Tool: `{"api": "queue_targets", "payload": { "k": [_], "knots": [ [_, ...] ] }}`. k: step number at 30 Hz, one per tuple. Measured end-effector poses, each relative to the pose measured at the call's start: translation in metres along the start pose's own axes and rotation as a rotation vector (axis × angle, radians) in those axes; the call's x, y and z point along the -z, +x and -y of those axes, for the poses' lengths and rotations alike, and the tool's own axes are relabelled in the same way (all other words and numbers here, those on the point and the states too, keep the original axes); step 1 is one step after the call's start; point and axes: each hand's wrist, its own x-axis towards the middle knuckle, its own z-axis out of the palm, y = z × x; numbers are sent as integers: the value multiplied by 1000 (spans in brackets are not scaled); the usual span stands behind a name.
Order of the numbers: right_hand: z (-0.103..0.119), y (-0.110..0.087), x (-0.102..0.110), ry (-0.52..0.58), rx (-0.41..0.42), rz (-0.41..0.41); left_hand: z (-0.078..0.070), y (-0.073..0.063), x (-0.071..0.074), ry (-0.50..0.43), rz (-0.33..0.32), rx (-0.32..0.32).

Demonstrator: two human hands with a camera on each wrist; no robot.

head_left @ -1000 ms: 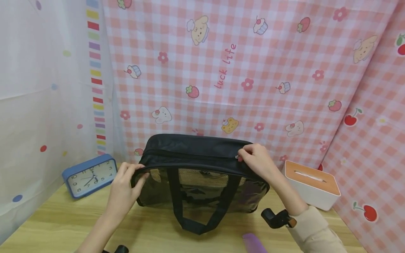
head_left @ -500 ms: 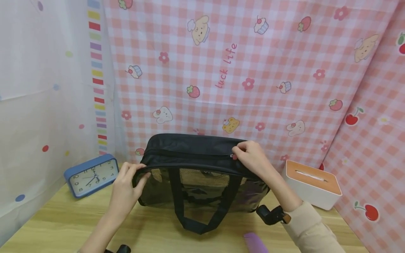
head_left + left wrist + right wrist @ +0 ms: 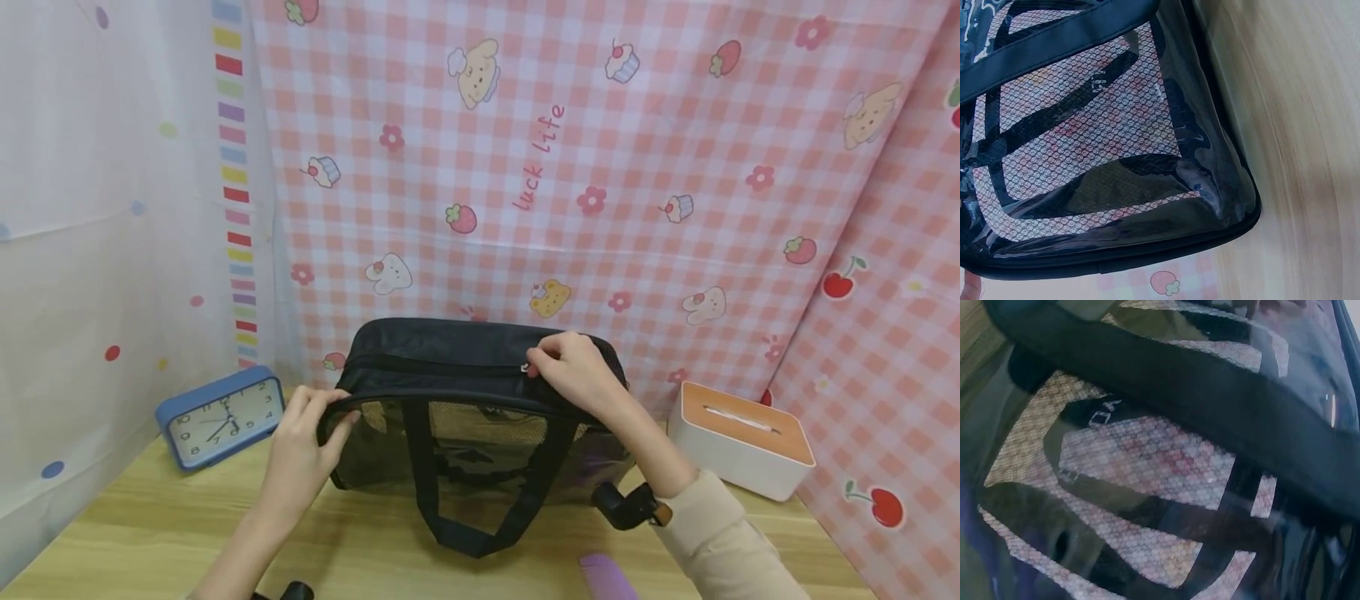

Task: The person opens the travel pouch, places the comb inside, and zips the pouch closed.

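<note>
A black bag (image 3: pixel 442 337) with clear plastic sides and a mesh back stands upright on the wooden table. My left hand (image 3: pixel 296 446) pinches its upper left edge between thumb and fingers. At the top zipper, right of the middle, my right hand (image 3: pixel 581 379) pinches the small reddish zipper pull (image 3: pixel 532 369). One black carry handle (image 3: pixel 468 537) hangs down over the front. The left wrist view shows the clear panel and mesh (image 3: pixel 1085 125) close up. In the right wrist view a wide black strap (image 3: pixel 1179 381) crosses the panel, and the right hand is out of sight.
A blue alarm clock (image 3: pixel 221 417) stands left of the bag. To the right is a white tissue box (image 3: pixel 738 437) with an orange top. A purple comb (image 3: pixel 606 577) lies near the front edge. Patterned cloths (image 3: pixel 465 167) hang behind and at both sides.
My right hand has drawn the zipper pull leftward along the top of the bag. The left hand keeps its grip at the upper left edge.
</note>
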Motion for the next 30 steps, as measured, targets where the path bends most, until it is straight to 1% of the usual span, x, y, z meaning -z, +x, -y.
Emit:
{"api": "queue_targets", "payload": {
  "k": [4, 6, 11, 16, 21, 25, 30],
  "knots": [
    [5, 2, -3, -5, 8, 12, -1, 1, -1, 0, 6, -3],
    [7, 3, -4, -6, 9, 6, 0, 1, -1, 0, 7, -1],
    [14, 5, -9, -6, 13, 15, 1, 0, -2, -5, -1, 5],
    [22, 8, -18, -6, 31, 33, 2, -1, -2, -3, -3, 0],
    [29, 11, -28, -30, 65, 29, 1, 0, -4, -13, -4, -15],
    [34, 13, -34, -40, 86, 27, 2, -1, -4, -16, -11, -13],
    [43, 15, -40, -12, 75, 16, 4, -2, -2, -10, -22, -6]
  ]
}}
